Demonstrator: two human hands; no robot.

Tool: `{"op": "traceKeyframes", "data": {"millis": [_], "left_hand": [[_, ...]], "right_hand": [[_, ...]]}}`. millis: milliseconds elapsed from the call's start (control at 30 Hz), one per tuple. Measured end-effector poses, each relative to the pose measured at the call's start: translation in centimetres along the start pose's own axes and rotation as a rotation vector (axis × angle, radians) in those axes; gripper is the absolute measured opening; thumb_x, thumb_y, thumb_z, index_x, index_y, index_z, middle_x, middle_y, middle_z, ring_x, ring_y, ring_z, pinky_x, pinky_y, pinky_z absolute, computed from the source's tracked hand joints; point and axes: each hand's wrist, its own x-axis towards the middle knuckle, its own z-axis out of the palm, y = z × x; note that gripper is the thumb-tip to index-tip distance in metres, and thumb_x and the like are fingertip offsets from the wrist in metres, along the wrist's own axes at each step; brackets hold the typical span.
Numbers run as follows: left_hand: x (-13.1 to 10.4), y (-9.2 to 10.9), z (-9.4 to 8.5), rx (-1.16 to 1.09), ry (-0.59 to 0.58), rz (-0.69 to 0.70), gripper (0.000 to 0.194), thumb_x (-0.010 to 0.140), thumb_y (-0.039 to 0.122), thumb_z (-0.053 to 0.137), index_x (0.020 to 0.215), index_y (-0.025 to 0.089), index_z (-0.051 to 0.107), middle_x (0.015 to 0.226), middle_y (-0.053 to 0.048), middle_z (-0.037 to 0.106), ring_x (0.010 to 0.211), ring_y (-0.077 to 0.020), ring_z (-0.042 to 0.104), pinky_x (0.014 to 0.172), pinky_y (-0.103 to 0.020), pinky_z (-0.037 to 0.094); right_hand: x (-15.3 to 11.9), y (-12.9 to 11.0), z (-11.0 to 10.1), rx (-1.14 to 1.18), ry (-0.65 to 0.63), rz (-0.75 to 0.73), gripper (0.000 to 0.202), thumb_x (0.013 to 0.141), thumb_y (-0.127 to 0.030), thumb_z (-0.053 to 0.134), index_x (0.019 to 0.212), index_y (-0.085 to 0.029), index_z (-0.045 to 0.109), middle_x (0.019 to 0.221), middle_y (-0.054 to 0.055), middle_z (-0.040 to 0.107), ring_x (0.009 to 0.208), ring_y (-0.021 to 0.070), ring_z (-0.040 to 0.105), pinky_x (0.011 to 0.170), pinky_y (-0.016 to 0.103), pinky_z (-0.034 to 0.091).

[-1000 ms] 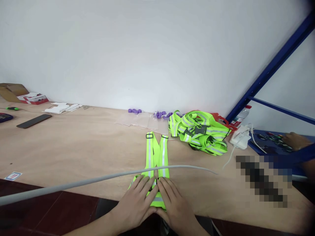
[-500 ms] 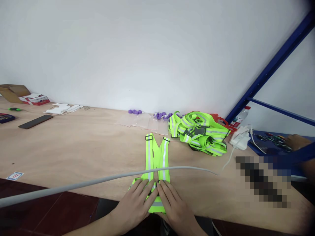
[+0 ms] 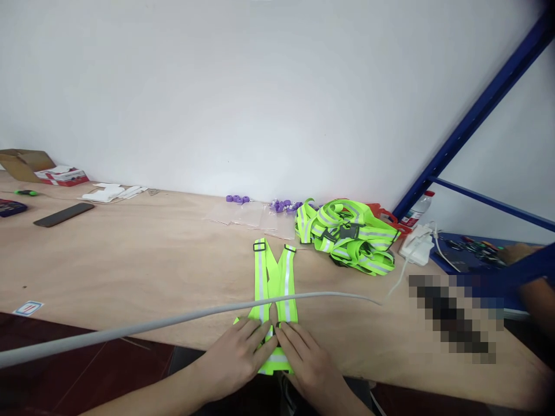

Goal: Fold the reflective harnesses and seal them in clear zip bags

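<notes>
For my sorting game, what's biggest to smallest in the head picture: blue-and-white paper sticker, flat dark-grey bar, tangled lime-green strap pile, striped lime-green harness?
1. Unsure: tangled strap pile or striped harness, which is nearer and partly covered
2. Flat bar
3. Paper sticker

Lower centre: reflective harness [image 3: 261, 280] of matt fluorescent woven cloth, with smooth silvery stripes and dark, plastic-looking slides. Centre right: heaped straps [image 3: 342, 222], same cloth. Centre: bags [image 3: 247, 215], thin, glossy clear plastic. Across the frame: table [image 3: 165, 260], smooth, pale, grained wood. Far right: rack [image 3: 472, 130], probably painted metal.
</notes>
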Motion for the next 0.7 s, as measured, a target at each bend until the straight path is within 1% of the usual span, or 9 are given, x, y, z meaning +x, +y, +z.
{"op": "traceKeyframes", "data": {"millis": [33,100,200,267,333,433,533,633,700], "left_hand": [[0.3,-0.2,-0.2,-0.024,-0.017,0.002,0.033,0.102,0.022,0.047,0.132,0.012,0.055,0.127,-0.017,0.067,0.101,-0.0282,0.065,0.092,-0.044,0.049],[0.9,-0.8,-0.7,-0.103,-0.054,0.012,0.032,0.104,0.031,0.048,0.129,0.013,0.056,0.121,-0.015,0.069,0.098,-0.0271,0.066,0.089,-0.042,0.051],[1.8,-2.0,-1.5,-0.277,-0.106,0.006,0.036,0.103,0.048,0.047,0.119,0.016,0.058,0.112,-0.011,0.071,0.099,-0.0257,0.066,0.087,-0.036,0.052],[2.3,-2.9,-1.9,-0.38,-0.131,-0.03,0.039,0.102,0.053,0.046,0.115,0.018,0.058,0.11,-0.01,0.071,0.101,-0.0258,0.066,0.085,-0.033,0.052],[2.7,-3.8,-2.3,-0.475,-0.148,-0.072,0.038,0.102,0.053,0.045,0.116,0.02,0.058,0.108,-0.01,0.072,0.099,-0.0256,0.067,0.081,-0.031,0.052],[3.5,-4.9,-2.8,-0.659,-0.167,-0.126,0.031,0.103,0.048,0.048,0.117,0.025,0.062,0.107,-0.005,0.073,0.094,-0.0223,0.069,0.078,-0.027,0.051],[4.6,-5.8,-3.2,-0.806,-0.156,-0.183,0.033,0.101,0.049,0.052,0.115,0.024,0.068,0.101,-0.004,0.074,0.088,-0.0207,0.069,0.078,-0.025,0.05],[5.6,-6.6,-2.8,-0.848,-0.143,-0.215,0.038,0.1,0.052,0.053,0.116,0.021,0.068,0.096,-0.004,0.073,0.085,-0.021,0.068,0.076,-0.026,0.05],[6.1,-7.2,-2.1,-0.84,-0.138,-0.224,0.038,0.1,0.051,0.053,0.123,0.023,0.065,0.099,-0.004,0.073,0.087,-0.0217,0.068,0.076,-0.027,0.049]], "right_hand": [[0.2,0.0,-0.1,0.03,0.006,0.013,0.044,0.099,-0.03,0.047,0.137,-0.012,0.06,0.118,0.016,0.073,0.11,0.0279,0.066,0.096,0.042,0.055],[0.8,0.2,-0.4,0.104,-0.006,0.041,0.04,0.098,-0.027,0.049,0.132,-0.012,0.062,0.114,0.015,0.074,0.106,0.0274,0.066,0.094,0.041,0.056],[1.9,0.6,-1.2,0.226,-0.098,0.132,0.028,0.095,-0.024,0.054,0.119,-0.016,0.066,0.107,0.012,0.074,0.097,0.0256,0.067,0.086,0.038,0.057],[2.6,1.0,-1.7,0.293,-0.16,0.178,0.023,0.094,-0.022,0.056,0.115,-0.018,0.067,0.104,0.01,0.074,0.095,0.0247,0.067,0.083,0.037,0.057],[3.2,1.5,-2.1,0.345,-0.189,0.205,0.021,0.094,-0.023,0.058,0.113,-0.02,0.068,0.103,0.009,0.074,0.095,0.0241,0.067,0.083,0.036,0.056],[4.1,2.3,-2.5,0.416,-0.217,0.273,0.018,0.094,-0.025,0.06,0.108,-0.021,0.07,0.101,0.007,0.075,0.096,0.0234,0.068,0.085,0.034,0.054],[5.3,3.3,-3.0,0.493,-0.257,0.357,0.017,0.094,-0.027,0.06,0.106,-0.021,0.07,0.101,0.007,0.076,0.092,0.0235,0.07,0.082,0.032,0.054],[6.5,4.4,-3.4,0.607,-0.274,0.413,0.018,0.095,-0.031,0.06,0.108,-0.023,0.07,0.104,0.005,0.077,0.093,0.0237,0.071,0.081,0.032,0.054],[7.1,5.0,-3.4,0.662,-0.256,0.431,0.02,0.096,-0.033,0.06,0.11,-0.024,0.069,0.105,0.003,0.076,0.094,0.0228,0.071,0.081,0.031,0.054]]}}
